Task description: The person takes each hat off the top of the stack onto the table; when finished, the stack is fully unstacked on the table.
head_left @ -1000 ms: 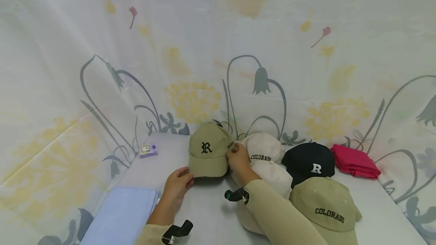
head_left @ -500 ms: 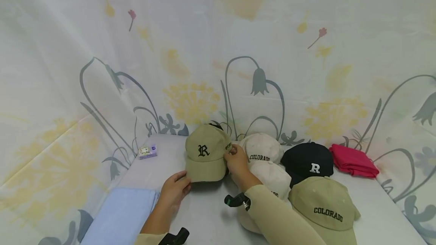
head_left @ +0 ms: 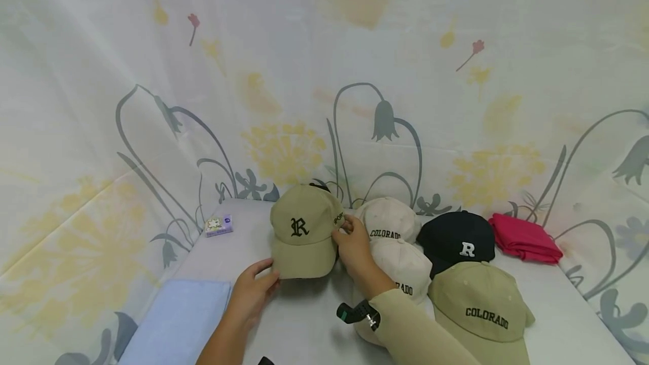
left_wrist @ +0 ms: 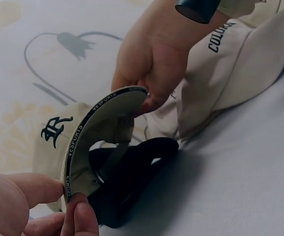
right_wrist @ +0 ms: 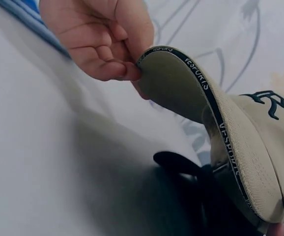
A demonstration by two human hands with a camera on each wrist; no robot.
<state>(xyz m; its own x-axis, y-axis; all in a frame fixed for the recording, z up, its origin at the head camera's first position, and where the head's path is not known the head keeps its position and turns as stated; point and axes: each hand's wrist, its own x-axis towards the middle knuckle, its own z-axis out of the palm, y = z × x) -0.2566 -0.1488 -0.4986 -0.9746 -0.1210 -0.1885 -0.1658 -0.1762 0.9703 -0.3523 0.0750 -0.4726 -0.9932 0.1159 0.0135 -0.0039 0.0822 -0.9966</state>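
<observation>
Head view shows both hands on a khaki cap with a black R (head_left: 303,232), which sits near the back edge of the desk (head_left: 309,320), left of the middle. Left hand (head_left: 252,292) pinches the front left corner of the brim between thumb and curled fingers; the left wrist view shows the thumb (left_wrist: 83,219) under the brim's edge and the fingers (left_wrist: 31,189) on top. Right hand (head_left: 355,246) pinches the right side of the same cap, fingers curled round the brim's edge where it meets the crown. The brim is lifted off the desk, and both wrist views show a black strap (right_wrist: 181,164) lying under the cap.

Just right of this cap lie 2 cream caps, one reading COLORADO (head_left: 391,219) at the back and another (head_left: 405,266) in front of it, partly hidden by the right sleeve (head_left: 421,337). Further right sit a black cap with a white R (head_left: 458,238) and a folded pink cloth (head_left: 524,238) near the back right corner. A khaki COLORADO cap (head_left: 481,311) rests at the front right. A folded light blue cloth (head_left: 174,323) lies at the front left edge, and a small box (head_left: 219,225) stands at the back left corner
</observation>
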